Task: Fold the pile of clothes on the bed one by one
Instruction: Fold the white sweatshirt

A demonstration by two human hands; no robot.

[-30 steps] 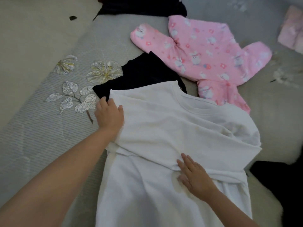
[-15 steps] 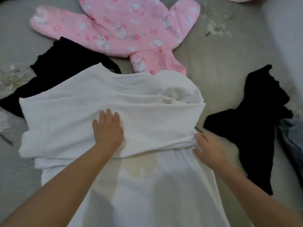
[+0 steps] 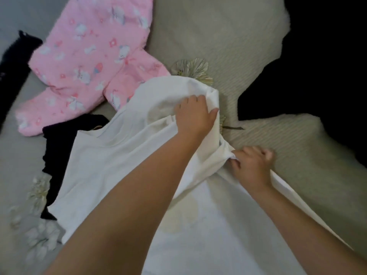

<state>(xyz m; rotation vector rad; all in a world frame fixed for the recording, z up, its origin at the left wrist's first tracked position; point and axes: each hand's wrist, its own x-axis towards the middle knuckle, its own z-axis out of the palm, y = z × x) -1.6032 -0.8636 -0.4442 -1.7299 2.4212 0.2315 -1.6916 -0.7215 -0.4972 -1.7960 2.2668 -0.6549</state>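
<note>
A white T-shirt (image 3: 111, 165) lies spread on the bed in front of me, its sleeves folded across the chest. My left hand (image 3: 193, 114) reaches across to the shirt's right shoulder and grips a bunch of the white cloth there. My right hand (image 3: 250, 163) pinches the shirt's right side edge just below, fingers curled around the fabric. Under the shirt's left side lies a black garment (image 3: 57, 143). A pink printed fleece top (image 3: 89, 56) lies spread out beyond it.
The bed cover (image 3: 228, 40) is beige-grey with embroidered flowers (image 3: 190, 68). A dark garment (image 3: 321, 80) lies at the right, and another dark piece (image 3: 14, 56) at the far left edge.
My left hand moved from the middle of the shirt's chest across to its right shoulder and took hold of the cloth. My right hand closed on the right side edge. The view swung right.
</note>
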